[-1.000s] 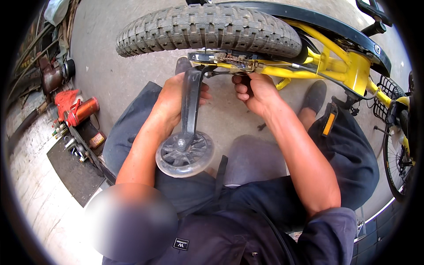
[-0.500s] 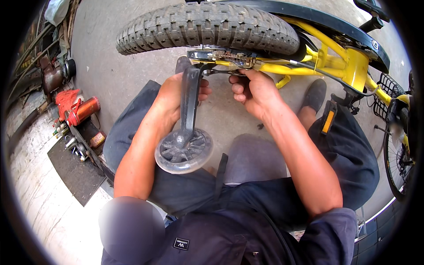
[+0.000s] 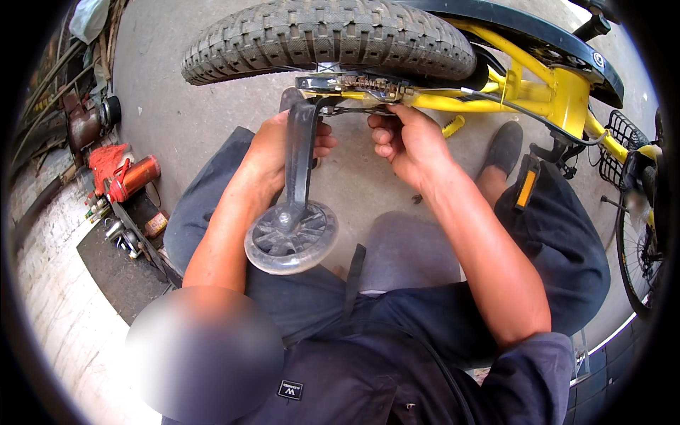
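Black training-wheel arm [image 3: 299, 156] over my curled left hand [image 3: 269, 150], yellow bike frame [image 3: 453, 104] just past my curled right hand [image 3: 412, 140], I can't tell what either grips

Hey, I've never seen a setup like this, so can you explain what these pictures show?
There's no robot, just a person's bare hands. A fisheye camera worn on the head looks down, so edges bend. Above the hands are a knobby grey rubber tyre and yellow metal bicycle frame. The left hand is behind a flat black arm carrying a small translucent-rimmed wheel; its grip is hidden. The right hand seems to pinch a thin dark metal piece. At left, a shiny red cylinder lies beside red cloth.
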The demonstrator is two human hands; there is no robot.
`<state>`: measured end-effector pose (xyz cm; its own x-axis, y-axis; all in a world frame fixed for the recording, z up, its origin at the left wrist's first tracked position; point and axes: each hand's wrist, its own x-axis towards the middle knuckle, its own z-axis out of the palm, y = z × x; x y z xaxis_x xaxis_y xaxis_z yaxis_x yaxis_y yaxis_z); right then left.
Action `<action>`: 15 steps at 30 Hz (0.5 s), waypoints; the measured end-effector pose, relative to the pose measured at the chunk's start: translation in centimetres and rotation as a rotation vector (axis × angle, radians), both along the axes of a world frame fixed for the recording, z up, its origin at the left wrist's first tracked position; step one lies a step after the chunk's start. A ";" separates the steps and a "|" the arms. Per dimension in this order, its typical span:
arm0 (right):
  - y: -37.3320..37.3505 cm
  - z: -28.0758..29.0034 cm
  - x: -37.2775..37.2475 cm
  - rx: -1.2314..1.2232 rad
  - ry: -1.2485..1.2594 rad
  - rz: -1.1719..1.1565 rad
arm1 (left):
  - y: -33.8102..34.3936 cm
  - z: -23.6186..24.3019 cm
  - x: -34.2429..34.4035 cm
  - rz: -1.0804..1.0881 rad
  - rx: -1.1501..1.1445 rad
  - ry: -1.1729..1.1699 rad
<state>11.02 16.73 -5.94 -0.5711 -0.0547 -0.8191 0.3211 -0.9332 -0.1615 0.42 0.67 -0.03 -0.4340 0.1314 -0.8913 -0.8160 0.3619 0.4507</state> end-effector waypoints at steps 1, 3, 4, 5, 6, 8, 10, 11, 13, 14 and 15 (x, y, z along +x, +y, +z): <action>0.0 -0.2 0.0 0.007 0.002 0.008 | -0.1 0.0 0.0 -0.013 0.010 0.018; -0.1 -0.1 -0.4 0.012 -0.030 0.012 | -0.4 0.0 0.0 -0.013 0.032 0.039; -0.1 -0.1 -0.5 0.014 -0.047 0.014 | -0.5 0.0 0.0 -0.003 0.043 0.039; -0.1 -0.2 -0.6 0.011 -0.050 0.015 | -0.5 0.0 -0.1 0.008 0.056 0.041; -0.1 -0.4 -0.6 0.009 -0.053 0.015 | -0.6 0.0 -0.1 -0.006 0.057 0.046; -0.3 -0.9 -0.7 0.004 -0.052 0.019 | -0.8 0.0 -0.2 -0.033 0.058 0.056; -0.4 -1.3 -0.7 -0.002 -0.043 0.025 | -1.1 -0.2 -0.3 -0.029 0.077 0.038; -0.5 -1.4 -0.8 -0.005 -0.037 0.024 | -1.3 -0.3 -0.4 -0.028 0.087 0.029; -0.5 -1.7 -0.8 -0.012 -0.024 0.020 | -1.0 0.0 -0.3 -0.057 0.054 0.036; -0.5 -1.8 -0.8 -0.012 -0.019 0.024 | -1.0 0.2 -0.3 -0.072 0.038 0.041; -0.5 -1.9 -0.8 -0.012 -0.013 0.028 | -1.1 0.1 -0.3 -0.067 0.049 0.031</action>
